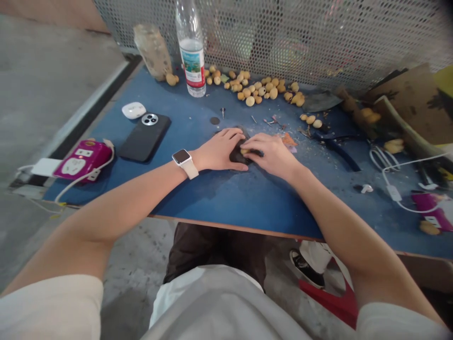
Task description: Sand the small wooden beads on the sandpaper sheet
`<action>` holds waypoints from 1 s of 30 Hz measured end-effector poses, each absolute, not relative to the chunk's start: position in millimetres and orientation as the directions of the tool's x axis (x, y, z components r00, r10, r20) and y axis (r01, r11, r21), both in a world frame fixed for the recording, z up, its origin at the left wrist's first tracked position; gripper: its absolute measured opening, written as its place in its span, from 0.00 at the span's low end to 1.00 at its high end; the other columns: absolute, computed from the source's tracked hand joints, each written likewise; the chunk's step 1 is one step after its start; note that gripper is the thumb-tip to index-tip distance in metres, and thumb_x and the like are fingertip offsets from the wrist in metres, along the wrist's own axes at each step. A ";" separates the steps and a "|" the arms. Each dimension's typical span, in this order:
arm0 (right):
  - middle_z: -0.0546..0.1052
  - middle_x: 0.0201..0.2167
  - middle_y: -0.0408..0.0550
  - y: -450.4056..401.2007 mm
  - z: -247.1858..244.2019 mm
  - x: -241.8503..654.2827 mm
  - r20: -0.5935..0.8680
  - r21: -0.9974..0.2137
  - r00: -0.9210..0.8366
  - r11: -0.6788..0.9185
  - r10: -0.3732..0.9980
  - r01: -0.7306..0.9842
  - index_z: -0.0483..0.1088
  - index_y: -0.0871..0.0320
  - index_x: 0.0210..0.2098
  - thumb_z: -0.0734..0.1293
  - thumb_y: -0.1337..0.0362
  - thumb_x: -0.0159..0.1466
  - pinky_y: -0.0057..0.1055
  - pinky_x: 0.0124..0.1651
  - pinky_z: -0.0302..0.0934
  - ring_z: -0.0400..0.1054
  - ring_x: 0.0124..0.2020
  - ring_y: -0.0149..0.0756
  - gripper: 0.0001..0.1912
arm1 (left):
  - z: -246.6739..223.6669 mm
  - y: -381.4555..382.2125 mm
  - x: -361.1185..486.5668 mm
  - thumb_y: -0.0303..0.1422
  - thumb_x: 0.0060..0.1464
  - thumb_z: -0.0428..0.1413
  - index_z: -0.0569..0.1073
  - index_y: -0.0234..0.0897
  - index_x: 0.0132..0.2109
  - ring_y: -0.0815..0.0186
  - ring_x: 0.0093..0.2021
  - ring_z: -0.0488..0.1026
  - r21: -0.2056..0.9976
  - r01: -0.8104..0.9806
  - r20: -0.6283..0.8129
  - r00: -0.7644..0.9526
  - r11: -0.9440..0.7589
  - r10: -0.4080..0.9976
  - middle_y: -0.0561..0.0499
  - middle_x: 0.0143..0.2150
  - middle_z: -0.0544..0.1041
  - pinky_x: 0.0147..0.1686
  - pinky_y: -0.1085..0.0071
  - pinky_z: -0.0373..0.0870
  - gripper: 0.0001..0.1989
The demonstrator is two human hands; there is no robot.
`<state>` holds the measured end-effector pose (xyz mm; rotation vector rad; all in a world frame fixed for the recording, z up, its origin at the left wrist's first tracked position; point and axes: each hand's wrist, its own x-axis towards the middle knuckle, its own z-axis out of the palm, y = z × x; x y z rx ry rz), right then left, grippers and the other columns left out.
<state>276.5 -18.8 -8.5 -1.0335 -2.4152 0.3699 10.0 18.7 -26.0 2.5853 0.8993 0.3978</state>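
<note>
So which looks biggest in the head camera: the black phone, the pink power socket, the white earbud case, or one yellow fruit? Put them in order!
1. The black phone and pink power socket look about alike, so I can't rank them.
2. The white earbud case.
3. One yellow fruit.

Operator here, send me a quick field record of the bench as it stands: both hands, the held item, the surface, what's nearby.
left hand: cupped over dark rounded object
right hand: on same object, fingers beside small tan piece
left wrist: smartwatch
surface: blue tabletop
nearby: blue-handled pliers, black smartphone, plastic water bottle, small tan round fruits
</note>
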 end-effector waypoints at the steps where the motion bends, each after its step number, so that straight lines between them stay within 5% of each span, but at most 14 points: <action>1: 0.91 0.56 0.57 -18.2 -8.6 274.8 0.336 -0.422 -0.575 0.665 0.746 0.616 0.90 0.51 0.51 0.72 0.68 0.78 0.58 0.67 0.78 0.85 0.60 0.59 0.11 | -25.5 18.4 10.0 0.71 0.65 0.67 0.73 0.36 0.78 0.30 0.87 0.63 0.434 0.535 0.138 0.756 -0.725 0.640 0.27 0.85 0.69 0.88 0.36 0.58 0.53; 7: 0.92 0.47 0.54 -27.6 -0.7 282.0 0.264 -0.470 -0.608 0.650 0.749 0.597 0.91 0.52 0.49 0.77 0.63 0.76 0.49 0.58 0.80 0.86 0.44 0.50 0.07 | -25.8 16.4 8.6 0.71 0.65 0.67 0.72 0.40 0.79 0.30 0.88 0.63 0.440 0.523 0.161 0.754 -0.730 0.636 0.29 0.86 0.69 0.87 0.35 0.60 0.52; 13: 0.93 0.52 0.54 -23.7 -9.2 278.0 0.368 -0.440 -0.499 0.620 0.784 0.650 0.91 0.48 0.50 0.77 0.66 0.75 0.58 0.64 0.80 0.86 0.55 0.57 0.09 | -26.9 15.7 11.6 0.71 0.64 0.68 0.73 0.37 0.78 0.29 0.87 0.63 0.440 0.528 0.160 0.750 -0.726 0.642 0.28 0.85 0.70 0.87 0.36 0.61 0.52; 19: 0.91 0.45 0.51 -29.0 -3.7 279.0 0.297 -0.479 -0.576 0.641 0.762 0.600 0.90 0.50 0.47 0.79 0.65 0.73 0.49 0.55 0.80 0.85 0.42 0.49 0.05 | -26.2 15.4 12.4 0.69 0.65 0.70 0.72 0.36 0.79 0.30 0.88 0.63 0.427 0.538 0.157 0.748 -0.727 0.645 0.28 0.86 0.69 0.88 0.37 0.60 0.53; 24: 0.91 0.48 0.52 -24.3 -6.7 272.6 0.355 -0.462 -0.490 0.605 0.796 0.648 0.89 0.49 0.45 0.77 0.65 0.74 0.54 0.61 0.79 0.85 0.50 0.53 0.06 | -29.4 17.6 13.1 0.69 0.63 0.71 0.75 0.39 0.75 0.30 0.86 0.65 0.442 0.512 0.185 0.752 -0.737 0.633 0.30 0.84 0.71 0.87 0.36 0.61 0.49; 30: 0.90 0.43 0.50 -30.1 -3.9 280.3 0.294 -0.516 -0.545 0.610 0.785 0.601 0.90 0.49 0.45 0.80 0.60 0.73 0.49 0.52 0.79 0.83 0.39 0.47 0.03 | -26.9 17.1 13.6 0.70 0.63 0.70 0.73 0.38 0.78 0.29 0.87 0.62 0.452 0.533 0.153 0.744 -0.716 0.650 0.29 0.86 0.69 0.88 0.36 0.59 0.52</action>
